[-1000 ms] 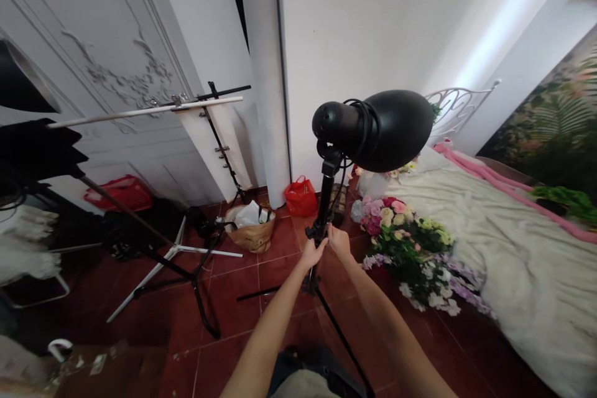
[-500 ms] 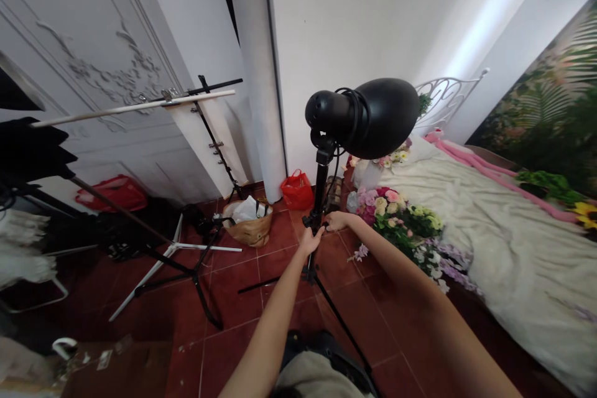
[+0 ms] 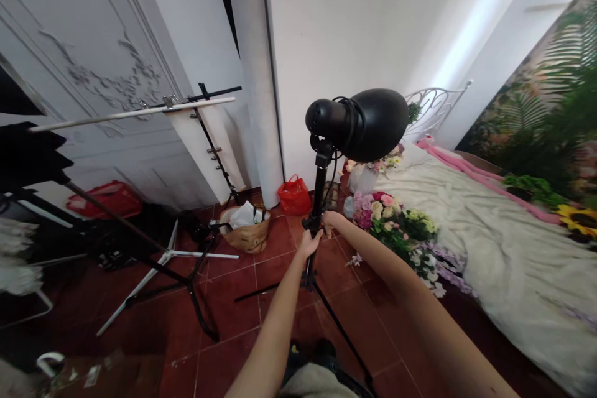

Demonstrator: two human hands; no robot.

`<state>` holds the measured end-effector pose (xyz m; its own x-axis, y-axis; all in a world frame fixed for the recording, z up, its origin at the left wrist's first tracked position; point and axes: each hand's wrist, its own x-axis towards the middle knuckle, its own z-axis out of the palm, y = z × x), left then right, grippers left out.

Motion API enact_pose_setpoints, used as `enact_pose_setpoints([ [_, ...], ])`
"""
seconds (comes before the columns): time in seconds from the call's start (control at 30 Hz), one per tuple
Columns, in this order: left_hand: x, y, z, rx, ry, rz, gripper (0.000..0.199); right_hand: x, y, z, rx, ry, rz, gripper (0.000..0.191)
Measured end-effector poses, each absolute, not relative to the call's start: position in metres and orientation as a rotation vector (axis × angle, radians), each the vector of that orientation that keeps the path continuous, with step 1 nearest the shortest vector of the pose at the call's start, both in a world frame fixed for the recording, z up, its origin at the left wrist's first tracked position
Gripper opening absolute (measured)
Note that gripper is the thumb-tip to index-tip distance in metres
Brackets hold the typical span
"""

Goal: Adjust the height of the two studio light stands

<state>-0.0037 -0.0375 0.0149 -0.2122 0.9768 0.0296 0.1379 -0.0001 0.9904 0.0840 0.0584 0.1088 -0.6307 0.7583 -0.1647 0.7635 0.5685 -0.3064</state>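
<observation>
A black studio light (image 3: pixel 377 125) with a rounded shade and a coiled cable sits on top of a black light stand (image 3: pixel 319 189) in front of me. My left hand (image 3: pixel 310 244) is closed around the stand's pole, just below a black collar. On the collar's right side, my right hand (image 3: pixel 330 222) is closed with its fingers bent at the tightening knob, which the fingers mostly hide. The stand's legs (image 3: pixel 340 323) are spread over the red tiled floor, one running toward my feet.
A straw bag (image 3: pixel 249 237) and a red bag (image 3: pixel 295 196) stand behind the stand. Artificial flowers (image 3: pixel 387 217) lie beside a cream-covered bed (image 3: pixel 508 242) at right. Another black stand (image 3: pixel 191 283) and a white-legged stand (image 3: pixel 170 253) spread their legs at left.
The view has shifted slightly, and the light head appears a little lower and further left. My right hand has turned slightly at the collar; my left hand keeps its hold on the pole.
</observation>
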Motion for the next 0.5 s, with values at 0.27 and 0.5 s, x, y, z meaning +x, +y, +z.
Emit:
enact_pose_setpoints([
  [0.27, -0.004, -0.035, 0.009, 1.252, 1.482, 1.328, 0.028, 0.108, 0.047, 0.103, 1.093, 2.656, -0.239, 0.042],
  [0.5, -0.005, -0.033, 0.001, 1.284, 1.523, 1.302, 0.031, 0.126, -0.003, 0.078, 1.368, 2.816, -0.065, 0.028],
])
